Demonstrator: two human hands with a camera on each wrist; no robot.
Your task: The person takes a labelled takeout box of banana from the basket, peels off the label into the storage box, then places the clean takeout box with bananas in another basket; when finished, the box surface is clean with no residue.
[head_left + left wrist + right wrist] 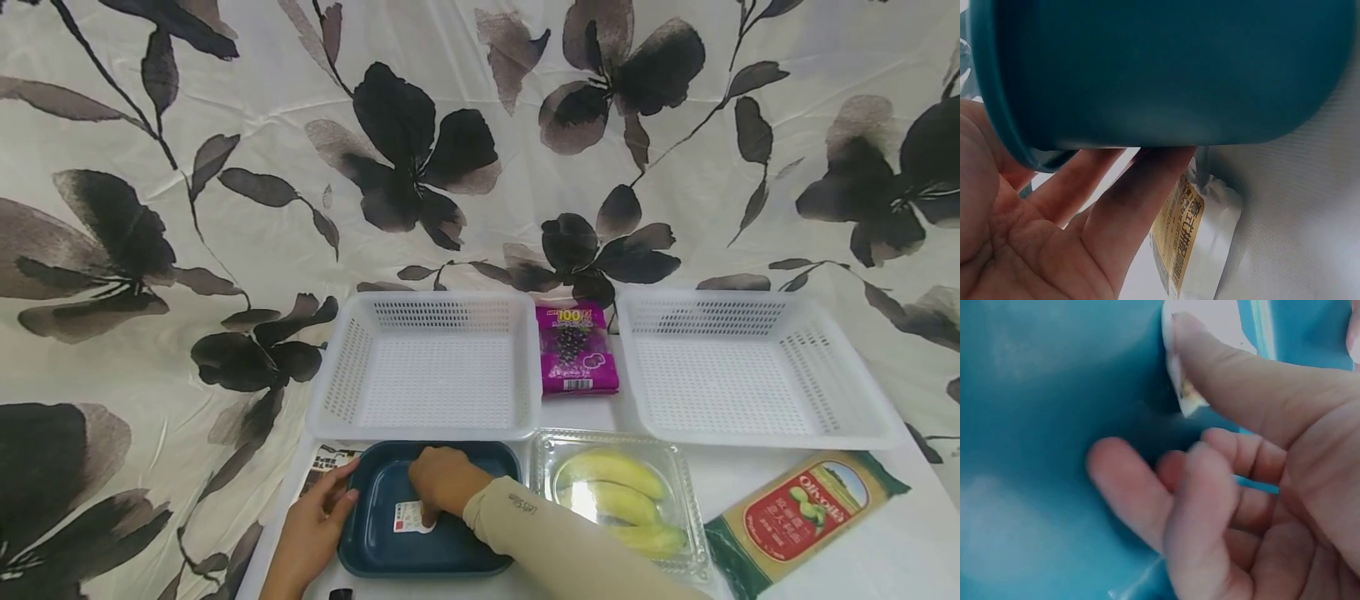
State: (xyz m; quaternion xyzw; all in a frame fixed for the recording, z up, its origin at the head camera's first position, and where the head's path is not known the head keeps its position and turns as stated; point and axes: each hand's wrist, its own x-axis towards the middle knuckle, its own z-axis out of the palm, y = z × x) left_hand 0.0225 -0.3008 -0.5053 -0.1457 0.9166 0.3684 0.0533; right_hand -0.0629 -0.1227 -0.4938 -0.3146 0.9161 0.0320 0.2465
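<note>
Presently I have both hands on the dark teal tray, which sits at the near edge of the white table, just in front of the left white basket. My left hand steadies the tray's left rim with straight fingers laid along the outer wall, the thumb over the rim; nothing is curled around it. Under that side lies a printed packet, partly hidden by the tray. My right hand is inside the tray, fingers curled, the thumb pressing on the edge of a white label stuck to the tray floor; the label's corner looks lifted against the thumb, though I cannot tell whether it is pinched. A beige sleeve covers the right forearm. Beside the tray on the right stands a clear clamshell box of bananas, touching or nearly touching it. Further right lies a green and tan Olivoila packet. A purple sweets packet lies between the left basket and the right white basket.
</note>
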